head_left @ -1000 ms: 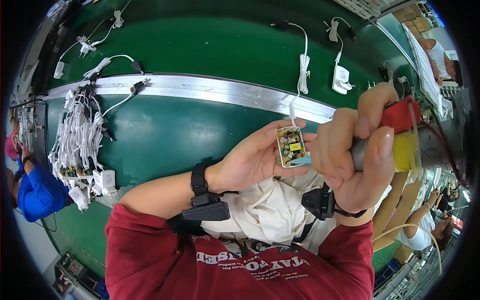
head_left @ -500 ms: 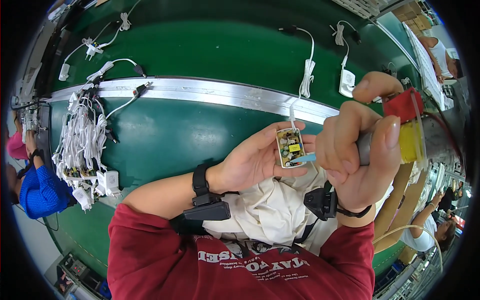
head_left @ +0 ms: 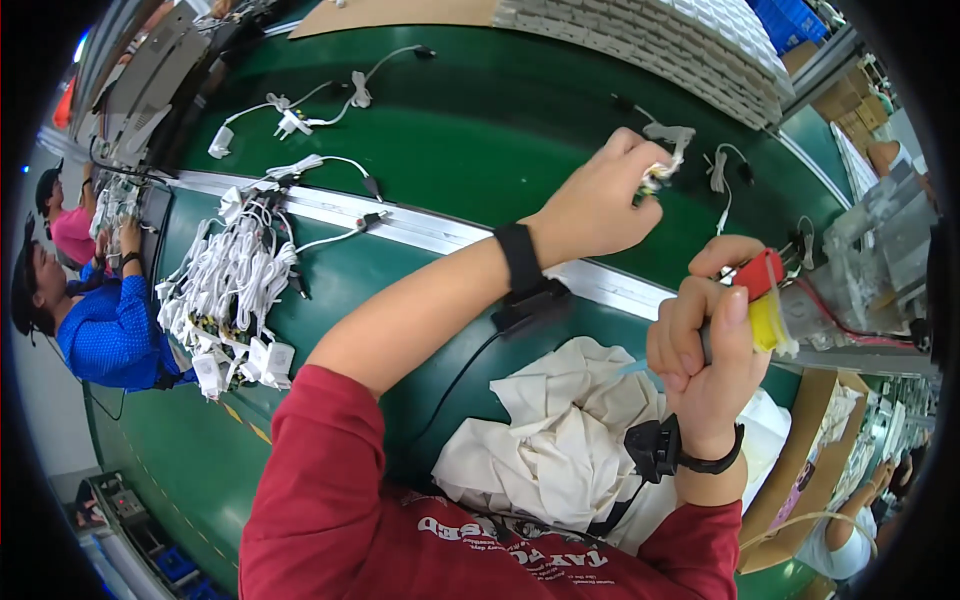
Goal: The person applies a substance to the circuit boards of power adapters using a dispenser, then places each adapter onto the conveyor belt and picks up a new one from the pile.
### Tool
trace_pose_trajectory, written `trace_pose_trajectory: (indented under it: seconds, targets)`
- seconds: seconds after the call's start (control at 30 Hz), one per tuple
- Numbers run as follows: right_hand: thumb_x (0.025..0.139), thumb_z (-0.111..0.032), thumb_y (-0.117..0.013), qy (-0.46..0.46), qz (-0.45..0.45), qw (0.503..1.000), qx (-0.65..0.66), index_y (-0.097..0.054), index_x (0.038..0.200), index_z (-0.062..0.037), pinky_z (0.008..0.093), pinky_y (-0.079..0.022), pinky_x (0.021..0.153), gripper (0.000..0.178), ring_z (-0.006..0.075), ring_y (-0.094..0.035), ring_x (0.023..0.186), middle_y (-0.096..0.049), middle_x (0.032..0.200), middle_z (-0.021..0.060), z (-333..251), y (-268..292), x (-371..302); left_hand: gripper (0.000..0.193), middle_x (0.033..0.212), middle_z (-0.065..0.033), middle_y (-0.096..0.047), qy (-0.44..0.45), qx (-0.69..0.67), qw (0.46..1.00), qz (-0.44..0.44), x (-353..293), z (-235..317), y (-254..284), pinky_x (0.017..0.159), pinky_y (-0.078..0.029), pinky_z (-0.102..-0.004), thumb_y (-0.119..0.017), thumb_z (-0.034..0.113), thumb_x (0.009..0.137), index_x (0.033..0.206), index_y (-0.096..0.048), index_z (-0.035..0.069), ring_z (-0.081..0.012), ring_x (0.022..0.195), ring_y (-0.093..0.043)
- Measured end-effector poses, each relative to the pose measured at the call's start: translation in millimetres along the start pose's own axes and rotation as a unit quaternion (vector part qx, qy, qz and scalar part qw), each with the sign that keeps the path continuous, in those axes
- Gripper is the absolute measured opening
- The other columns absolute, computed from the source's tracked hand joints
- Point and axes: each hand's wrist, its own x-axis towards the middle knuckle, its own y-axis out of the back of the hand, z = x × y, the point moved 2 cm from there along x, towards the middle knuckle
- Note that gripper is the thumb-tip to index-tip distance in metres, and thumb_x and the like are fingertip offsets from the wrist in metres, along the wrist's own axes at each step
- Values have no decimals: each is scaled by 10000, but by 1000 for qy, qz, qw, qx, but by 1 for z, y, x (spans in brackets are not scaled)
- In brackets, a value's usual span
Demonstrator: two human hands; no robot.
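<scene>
Circuit board [head_left: 654, 181] gripped in left hand [head_left: 604, 203]

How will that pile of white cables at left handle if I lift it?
The cable pile shows thin, looped strands, so it should flop rather than hold shape. The overlapping loops may snag one another. A boxy white adapter at its near end would probably dangle.

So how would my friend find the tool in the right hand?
Start at the big green worktop and look right. There the person's right hand grips the tool, a pale blue tip pointing left over white cloth. Unlike the white cords nearby, it has a red block and yellow band.
</scene>
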Motion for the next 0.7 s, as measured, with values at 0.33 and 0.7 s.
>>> trace_pose_trajectory:
  seconds: [0.33,0.7]
  targets:
    - [953,-314,-452,20,20,999,-21,-395,1013,-24,200,-234,338,302,43,-270,345,-315,477,-31,-3,-1,1,424,1152,-214,-536,-141,623,767,57,-32,22,119,884,-468,-379,-530,0,736,1159,-504,-23,-342,1080,-526]
    - [953,-285,-457,13,3,1000,-19,-401,1002,-31,201,-225,342,265,38,-261,361,-317,492,-34,-2,-7,3,376,1078,-124,-595,146,797,583,-58,-112,-4,349,902,-440,-401,-628,47,711,1078,-553,81,-298,1060,-546]
